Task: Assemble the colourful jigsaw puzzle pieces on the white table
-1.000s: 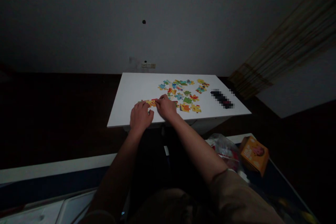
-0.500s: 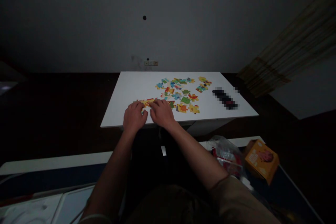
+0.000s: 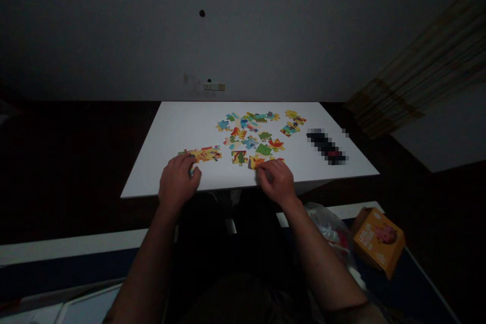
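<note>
On the white table (image 3: 148, 162), my left hand (image 3: 176, 179) lies over the left end of a joined strip of puzzle pieces (image 3: 207, 154). Between its thumb and fingers shows a bit of a blue puzzle piece (image 3: 192, 170); the rest is under the hand. Farther right, my right hand (image 3: 279, 180) has its fingertips at an orange and yellow puzzle piece (image 3: 255, 162), the thumb a little apart from the fingers. A yellow piece is partly covered by that hand. A green and red piece (image 3: 239, 157) lies between the strip and the orange piece.
Several loose puzzle pieces (image 3: 250, 142) are spread over the table's middle and back. A blurred-out dark object (image 3: 324, 146) lies at the right. Nearer me, an orange box (image 3: 379, 240) and a clear plastic bag (image 3: 328, 223) rest on a dark blue surface. A wall socket (image 3: 214, 87) is behind.
My hands have parted. The right hand has gone from the joined strip rightward to the orange piece. The left hand stays at the strip's left end, and more of the strip is uncovered.
</note>
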A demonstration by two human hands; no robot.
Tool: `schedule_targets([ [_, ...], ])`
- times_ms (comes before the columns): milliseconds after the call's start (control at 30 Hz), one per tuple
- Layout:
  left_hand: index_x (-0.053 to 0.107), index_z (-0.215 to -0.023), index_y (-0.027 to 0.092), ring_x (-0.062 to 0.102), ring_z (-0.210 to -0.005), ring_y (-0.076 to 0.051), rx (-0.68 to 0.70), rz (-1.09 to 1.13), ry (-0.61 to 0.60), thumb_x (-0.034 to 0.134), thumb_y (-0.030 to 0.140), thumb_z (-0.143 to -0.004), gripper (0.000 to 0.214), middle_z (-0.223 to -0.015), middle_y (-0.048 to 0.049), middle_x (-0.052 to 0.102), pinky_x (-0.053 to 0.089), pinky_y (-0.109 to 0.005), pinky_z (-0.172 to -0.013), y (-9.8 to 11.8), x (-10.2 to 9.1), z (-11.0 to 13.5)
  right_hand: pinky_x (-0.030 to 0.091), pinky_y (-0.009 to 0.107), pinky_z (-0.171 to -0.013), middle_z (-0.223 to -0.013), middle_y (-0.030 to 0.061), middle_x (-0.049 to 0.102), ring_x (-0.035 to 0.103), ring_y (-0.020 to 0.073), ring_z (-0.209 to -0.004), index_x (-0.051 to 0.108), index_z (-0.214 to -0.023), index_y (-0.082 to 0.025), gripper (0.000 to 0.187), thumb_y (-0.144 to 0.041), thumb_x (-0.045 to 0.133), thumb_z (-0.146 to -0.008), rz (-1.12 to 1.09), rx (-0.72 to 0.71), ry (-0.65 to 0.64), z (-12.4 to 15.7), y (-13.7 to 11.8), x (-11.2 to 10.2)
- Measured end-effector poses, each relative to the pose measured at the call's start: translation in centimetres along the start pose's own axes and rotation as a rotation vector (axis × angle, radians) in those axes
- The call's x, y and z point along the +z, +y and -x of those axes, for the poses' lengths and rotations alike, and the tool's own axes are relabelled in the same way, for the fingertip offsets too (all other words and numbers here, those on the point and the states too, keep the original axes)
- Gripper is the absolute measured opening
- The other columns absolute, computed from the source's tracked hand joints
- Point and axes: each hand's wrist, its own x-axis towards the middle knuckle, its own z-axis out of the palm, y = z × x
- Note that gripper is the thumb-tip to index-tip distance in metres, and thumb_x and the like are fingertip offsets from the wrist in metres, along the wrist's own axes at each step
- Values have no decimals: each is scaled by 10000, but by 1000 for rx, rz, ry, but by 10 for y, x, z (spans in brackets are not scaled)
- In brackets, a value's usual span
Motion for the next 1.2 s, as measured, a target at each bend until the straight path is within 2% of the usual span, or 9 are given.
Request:
schedule_targets([
  [200, 643, -1205, 249, 513, -1323, -275, -20, 17, -1, 512, 311, -936, 306, -1426, -56, 587, 437, -455, -1122, 0, 1, -1, 493, 363, -880, -1053, 95, 738, 666, 240, -950, 727, -1076, -191, 330, -311, 448, -946, 0, 223, 139, -44, 58, -34],
  [300, 638, -1197, 261, 515, -1325, -267, -17, 30, -3, 524, 308, -933, 291, -1420, -41, 589, 428, -448, -1135, 0, 2, -2, 487, 341, -802, -940, 79, 748, 666, 231, -851, 740, -1064, -191, 354, -329, 436, -946, 9, 367, 114, -56, 78, -35],
  [367, 637, -1190, 255, 516, -1322, -262, -12, 30, -4, 522, 308, -937, 283, -1409, -44, 595, 423, -439, -1142, -1, 2, -3, 480, 327, -776, -902, 65, 748, 661, 220, -814, 748, -1055, -199, 349, -339, 449, -940, -3, 397, 79, -58, 85, -31],
  [633, 649, -1198, 207, 510, -1313, -264, -26, 31, 0, 506, 332, -944, 317, -1405, -72, 599, 415, -440, -1142, 2, 2, -4, 451, 312, -704, -817, 50, 735, 641, 209, -743, 755, -1064, -204, 358, -377, 465, -946, 33, 378, -3, -54, 85, -28],
  [1200, 659, -1200, 196, 511, -1317, -260, -30, 28, 10, 521, 334, -940, 325, -1402, -68, 609, 412, -427, -1142, 1, 4, -4, 483, 322, -758, -864, 42, 738, 648, 201, -771, 754, -1034, -217, 312, -365, 498, -934, -103, 368, 44, -54, 95, -26],
])
